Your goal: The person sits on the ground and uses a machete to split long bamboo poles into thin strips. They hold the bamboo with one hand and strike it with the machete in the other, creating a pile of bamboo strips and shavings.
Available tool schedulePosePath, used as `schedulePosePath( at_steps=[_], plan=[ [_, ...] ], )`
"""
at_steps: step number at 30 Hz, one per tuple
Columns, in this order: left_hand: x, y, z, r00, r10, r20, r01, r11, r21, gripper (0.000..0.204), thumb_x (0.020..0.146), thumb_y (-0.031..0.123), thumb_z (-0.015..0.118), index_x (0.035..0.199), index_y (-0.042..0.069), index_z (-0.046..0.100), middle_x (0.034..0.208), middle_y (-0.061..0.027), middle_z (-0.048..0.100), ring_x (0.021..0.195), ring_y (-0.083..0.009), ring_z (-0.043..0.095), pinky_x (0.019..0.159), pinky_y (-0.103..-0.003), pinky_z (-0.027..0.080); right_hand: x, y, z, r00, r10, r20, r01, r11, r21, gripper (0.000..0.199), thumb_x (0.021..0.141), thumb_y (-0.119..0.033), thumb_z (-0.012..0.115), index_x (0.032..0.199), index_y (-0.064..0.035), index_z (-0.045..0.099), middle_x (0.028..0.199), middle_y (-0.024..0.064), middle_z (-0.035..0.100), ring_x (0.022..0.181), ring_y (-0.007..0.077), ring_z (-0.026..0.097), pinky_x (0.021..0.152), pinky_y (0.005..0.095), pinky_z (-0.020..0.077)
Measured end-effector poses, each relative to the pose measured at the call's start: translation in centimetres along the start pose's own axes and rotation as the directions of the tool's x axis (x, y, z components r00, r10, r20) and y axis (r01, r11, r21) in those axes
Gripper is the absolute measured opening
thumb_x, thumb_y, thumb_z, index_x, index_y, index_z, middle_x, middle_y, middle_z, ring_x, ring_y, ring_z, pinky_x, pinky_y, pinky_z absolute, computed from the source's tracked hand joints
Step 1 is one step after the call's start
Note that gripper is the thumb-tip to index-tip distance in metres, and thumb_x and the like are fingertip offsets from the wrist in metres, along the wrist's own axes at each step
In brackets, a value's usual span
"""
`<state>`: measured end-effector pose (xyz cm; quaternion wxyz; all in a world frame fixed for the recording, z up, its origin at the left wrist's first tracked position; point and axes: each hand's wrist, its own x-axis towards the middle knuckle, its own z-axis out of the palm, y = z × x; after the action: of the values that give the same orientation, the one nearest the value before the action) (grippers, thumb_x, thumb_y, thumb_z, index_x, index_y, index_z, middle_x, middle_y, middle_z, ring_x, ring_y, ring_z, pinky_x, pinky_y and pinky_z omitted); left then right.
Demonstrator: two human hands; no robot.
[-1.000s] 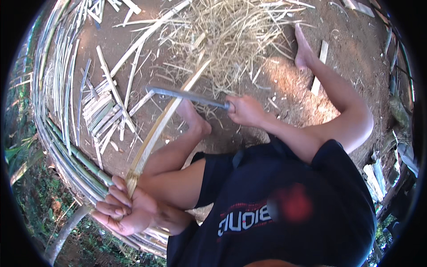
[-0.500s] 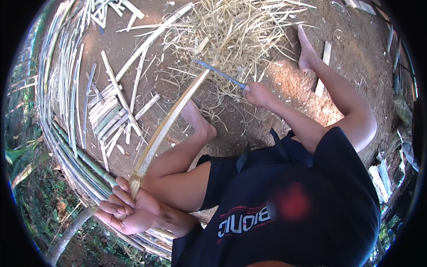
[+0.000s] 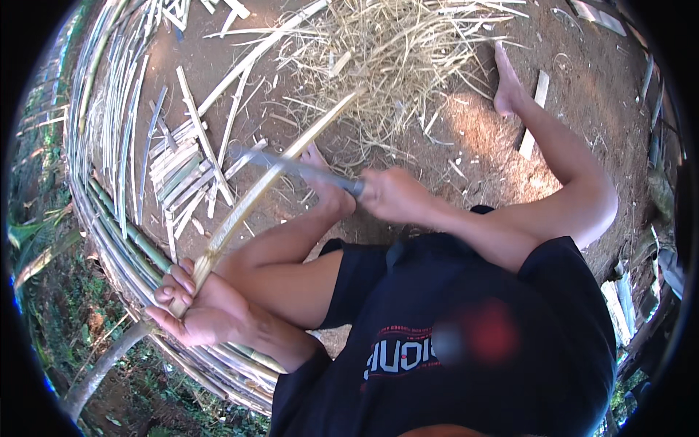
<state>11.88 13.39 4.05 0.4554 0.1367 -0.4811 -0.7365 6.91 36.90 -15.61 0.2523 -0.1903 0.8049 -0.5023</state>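
Observation:
My left hand [image 3: 207, 309] is closed around the lower end of a long, pale bamboo strip [image 3: 247, 202]. The strip slants up and away to the right, its far tip near a heap of shavings. In my right hand [image 3: 397, 195] is the handle of a long-bladed knife [image 3: 309, 172], gripped in a fist. Its blade points left, blurred by motion, and crosses the strip around the middle. Whether the edge touches the strip, I cannot tell.
Thin curled shavings [image 3: 378, 65] lie heaped on the dirt ahead. Short split bamboo pieces [image 3: 178, 175] are piled at the left, beside long bamboo poles [image 3: 138, 247] along the edge. My bare legs are spread around the work; a flat slat [image 3: 535, 113] lies by the right foot.
The knife has moved left and nearer to me, from the strip's far end to about its middle. My left hand and the strip's near end have shifted slightly left and up.

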Motion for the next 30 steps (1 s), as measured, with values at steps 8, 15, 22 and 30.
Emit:
schedulePosePath(
  at_steps=[8, 15, 22, 30],
  plan=[
    [0.7, 0.2, -2.1, 0.989, 0.003, 0.145, -0.004, 1.0, 0.009, 0.04, 0.102, 0.028, 0.041, 0.068, 0.01, 0.052, 0.062, -0.0012, 0.044, 0.057, -0.0133, 0.038, 0.069, -0.031, 0.035, 1.5, 9.8, 0.0, 0.889, 0.452, -0.074, -0.458, 0.876, -0.149, 0.022, 0.085, -0.019, 0.054, 0.088, -0.0015, 0.066, 0.077, 0.0224, 0.066, 0.072, 0.0377, 0.067, 0.068, 0.0474, 0.0541],
    [0.1, -0.3, -0.8, 0.995, -0.002, 0.101, 0.001, 1.0, 0.015, 0.038, 0.102, 0.032, 0.042, 0.073, 0.01, 0.055, 0.064, 0.0005, 0.044, 0.057, -0.0134, 0.039, 0.071, -0.029, 0.038, 1.5, 11.2, 2.1, 0.938, 0.336, -0.088, -0.345, 0.93, -0.125, 0.017, 0.085, -0.017, 0.052, 0.089, -0.0026, 0.061, 0.075, 0.0187, 0.066, 0.059, 0.0324, 0.065, 0.062, 0.0467, 0.0535],
    [-0.2, 0.5, 2.0, 0.966, -0.085, 0.245, 0.122, 0.983, -0.138, 0.028, 0.098, 0.031, 0.044, 0.093, 0.007, 0.059, 0.076, -0.0069, 0.051, 0.081, -0.0187, 0.049, 0.086, -0.033, 0.04, 4.1, 14.9, -6.3, 0.747, 0.662, -0.063, -0.664, 0.736, -0.135, 0.022, 0.082, -0.024, 0.062, 0.081, -0.0019, 0.061, 0.065, 0.0115, 0.061, 0.06, 0.0222, 0.062, 0.057, 0.039, 0.0517],
    [2.0, 1.2, 4.0, 0.852, -0.012, 0.523, -0.276, 0.84, 0.468, 0.019, 0.096, 0.012, 0.056, 0.107, -0.003, 0.055, 0.102, -0.0147, 0.062, 0.102, -0.0227, 0.06, 0.097, -0.039, 0.048, 2.9, 7.8, -2.9, 0.799, 0.598, 0.053, -0.54, 0.677, 0.501, 0.017, 0.086, -0.017, 0.064, 0.085, -0.0047, 0.053, 0.059, 0.002, 0.05, 0.046, 0.011, 0.05, 0.042, 0.0289, 0.0433]
  ],
)
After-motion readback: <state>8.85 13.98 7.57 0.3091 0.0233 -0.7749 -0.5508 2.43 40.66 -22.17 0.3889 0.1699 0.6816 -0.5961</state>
